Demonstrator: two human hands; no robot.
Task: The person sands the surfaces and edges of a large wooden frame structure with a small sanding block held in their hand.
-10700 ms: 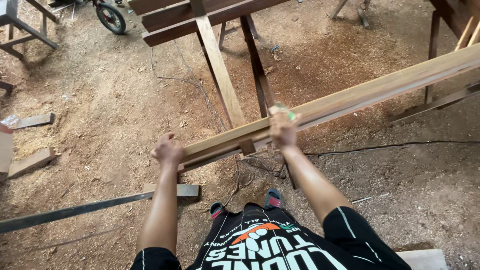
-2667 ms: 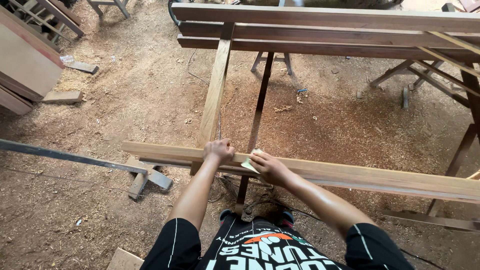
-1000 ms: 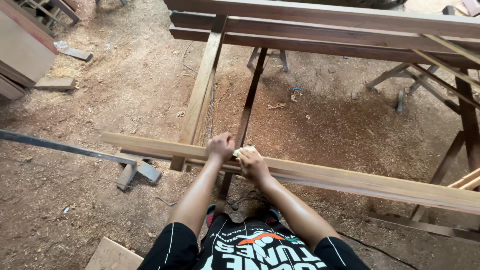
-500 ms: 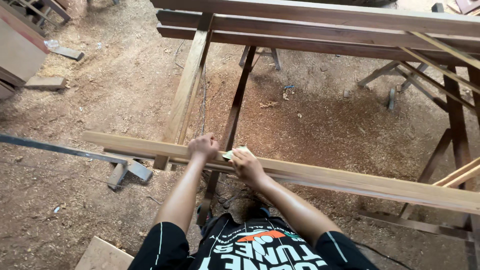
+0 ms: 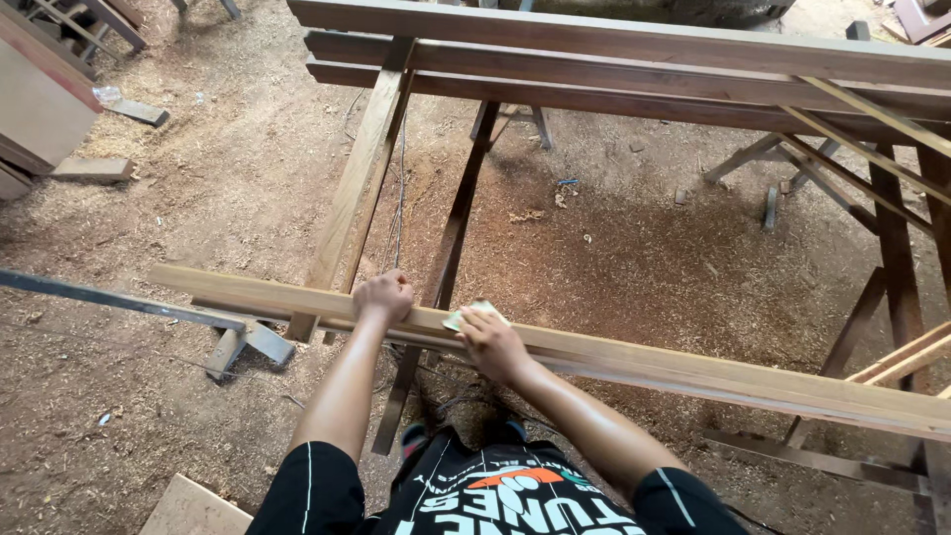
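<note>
Sandpaper (image 5: 474, 313) lies flat under our right hand (image 5: 492, 344), fingers pressed together atop the long plank (image 5: 693, 369); our left hand (image 5: 382, 295) fingers curl around its edge.

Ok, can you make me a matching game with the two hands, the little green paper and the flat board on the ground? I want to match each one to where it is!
Things:
1. left hand
2. right hand
3. green-backed sheet
4. pale flat board

Places:
A. lying on the sawdust floor at the bottom left
B. closed in a fist on top of the long wooden plank
C. pressed flat on the plank under a palm
D. spread over the sheet, just right of the other hand

Pairs: 1-B, 2-D, 3-C, 4-A
</note>
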